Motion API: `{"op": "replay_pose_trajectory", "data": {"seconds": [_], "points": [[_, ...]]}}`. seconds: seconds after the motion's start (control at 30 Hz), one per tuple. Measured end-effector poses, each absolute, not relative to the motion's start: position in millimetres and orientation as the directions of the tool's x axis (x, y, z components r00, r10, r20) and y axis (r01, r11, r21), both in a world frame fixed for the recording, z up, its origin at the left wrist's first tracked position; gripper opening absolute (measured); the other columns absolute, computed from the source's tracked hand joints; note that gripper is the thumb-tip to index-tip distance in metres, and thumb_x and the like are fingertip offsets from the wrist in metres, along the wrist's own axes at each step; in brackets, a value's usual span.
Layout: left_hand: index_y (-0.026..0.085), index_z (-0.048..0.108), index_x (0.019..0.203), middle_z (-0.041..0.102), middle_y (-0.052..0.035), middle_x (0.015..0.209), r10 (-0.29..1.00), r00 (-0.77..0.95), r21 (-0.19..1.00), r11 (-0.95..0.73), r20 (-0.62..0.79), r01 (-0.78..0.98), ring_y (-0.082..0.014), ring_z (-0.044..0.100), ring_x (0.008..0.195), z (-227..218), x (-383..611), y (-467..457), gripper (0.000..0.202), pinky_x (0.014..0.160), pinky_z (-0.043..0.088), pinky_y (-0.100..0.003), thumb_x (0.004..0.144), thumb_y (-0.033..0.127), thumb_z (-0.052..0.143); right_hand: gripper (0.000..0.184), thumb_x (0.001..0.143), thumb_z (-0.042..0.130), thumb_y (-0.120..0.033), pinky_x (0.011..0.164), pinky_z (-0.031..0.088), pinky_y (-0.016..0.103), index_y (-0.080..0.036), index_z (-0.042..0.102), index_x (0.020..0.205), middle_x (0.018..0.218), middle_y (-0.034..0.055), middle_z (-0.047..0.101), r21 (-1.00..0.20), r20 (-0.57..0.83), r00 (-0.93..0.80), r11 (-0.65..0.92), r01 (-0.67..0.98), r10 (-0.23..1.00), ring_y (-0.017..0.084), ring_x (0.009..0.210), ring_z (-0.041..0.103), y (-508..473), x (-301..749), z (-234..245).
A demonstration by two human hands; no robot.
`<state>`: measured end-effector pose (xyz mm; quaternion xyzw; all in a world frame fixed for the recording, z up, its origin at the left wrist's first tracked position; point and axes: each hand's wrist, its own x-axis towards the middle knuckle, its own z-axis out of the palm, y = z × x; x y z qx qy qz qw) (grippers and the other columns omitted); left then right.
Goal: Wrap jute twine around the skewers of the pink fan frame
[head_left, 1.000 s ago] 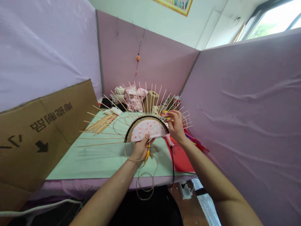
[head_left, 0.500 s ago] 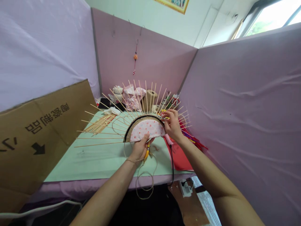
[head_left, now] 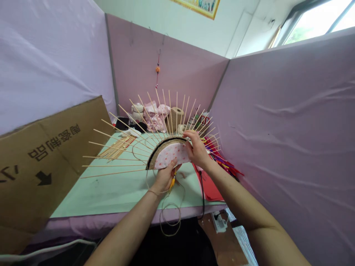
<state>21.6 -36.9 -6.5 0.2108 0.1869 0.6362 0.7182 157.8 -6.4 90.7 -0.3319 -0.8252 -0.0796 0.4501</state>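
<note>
A half-round panel [head_left: 168, 155], covered in white cloth with pink-orange spots, stands tilted in front of me. Twine and a dark band edge its curved rim, and thin wooden sticks [head_left: 116, 146] fan out from it. My left hand [head_left: 164, 178] grips the lower straight edge, thumb on the cloth. At the upper right of the rim is my right hand [head_left: 196, 148], its fingers curled over the edge; the fingertips are partly hidden. Jute twine [head_left: 170, 220] crosses my left wrist and hangs in loops over the table edge. A yellow-handled tool [head_left: 172, 182] lies below the left hand.
Loose sticks [head_left: 118, 147] lie on the pale green tabletop [head_left: 111, 192]. Behind stand a twine spool [head_left: 175, 117] and spotted cloth [head_left: 156, 116]. Red sheets [head_left: 212, 186] and colourful strips [head_left: 224, 162] lie right. Cardboard [head_left: 52, 159] leans left; a power strip [head_left: 219, 221] is below.
My right hand has shifted a little left along the panel's rim and come closer against it. The panel has tilted slightly, its left sticks sitting lower and farther left.
</note>
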Motion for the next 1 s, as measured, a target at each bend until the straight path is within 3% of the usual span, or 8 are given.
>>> {"op": "replay_pose_trajectory", "data": {"seconds": [0.33,0.57,0.73,0.9,1.0], "points": [[0.022,0.069,0.106,0.070,-0.0052,0.116,0.994,0.112,0.564,0.083,0.017,-0.822,-0.0251,0.060,0.116,0,24,-43,0.043,0.105,0.044,-0.047,0.065,0.019,0.082,0.038,0.089,0.039,-0.012,0.096,0.047,0.046,-0.023,0.052,0.122,0.114,0.0099,0.064,-0.092,0.739,-0.473,0.768,0.634,0.479,0.025,0.110,0.057,-8,145,94],[0.022,0.069,0.109,0.068,-0.0060,0.121,0.987,0.147,0.582,0.078,0.072,-0.809,-0.0237,0.060,0.117,-7,26,-41,0.043,0.105,0.044,-0.044,0.068,0.023,0.080,0.040,0.087,0.041,-0.009,0.094,0.048,0.046,-0.023,0.051,0.124,0.114,0.0109,0.064,-0.026,0.735,-0.508,0.768,0.640,0.449,0.025,0.108,0.058,-10,147,95],[0.023,0.069,0.111,0.068,-0.0060,0.121,0.985,0.141,0.602,0.054,0.097,-0.796,-0.0221,0.061,0.112,-7,24,-41,0.041,0.102,0.046,-0.042,0.071,0.025,0.078,0.045,0.090,0.038,-0.009,0.104,0.044,0.047,-0.023,0.043,0.132,0.132,0.0132,0.055,-0.059,0.813,-0.439,0.805,0.590,0.382,0.023,0.125,0.051,-15,148,95],[0.023,0.067,0.113,0.067,-0.0063,0.123,0.988,0.127,0.605,0.046,0.093,-0.795,-0.0234,0.060,0.114,-7,25,-40,0.045,0.100,0.047,-0.042,0.069,0.025,0.079,0.038,0.091,0.044,-0.015,0.102,0.045,0.049,-0.024,0.048,0.128,0.126,0.0124,0.058,-0.115,0.807,-0.406,0.789,0.604,0.429,0.025,0.120,0.054,-26,139,97],[0.022,0.068,0.109,0.069,-0.0065,0.118,0.992,0.113,0.671,0.044,0.059,-0.740,-0.0235,0.061,0.112,-10,24,-40,0.042,0.097,0.047,-0.039,0.069,0.029,0.078,0.030,0.092,0.048,-0.019,0.097,0.048,0.046,-0.023,0.052,0.121,0.118,0.0122,0.059,-0.083,0.825,-0.399,0.785,0.614,0.400,0.024,0.114,0.055,-34,124,104]]}}
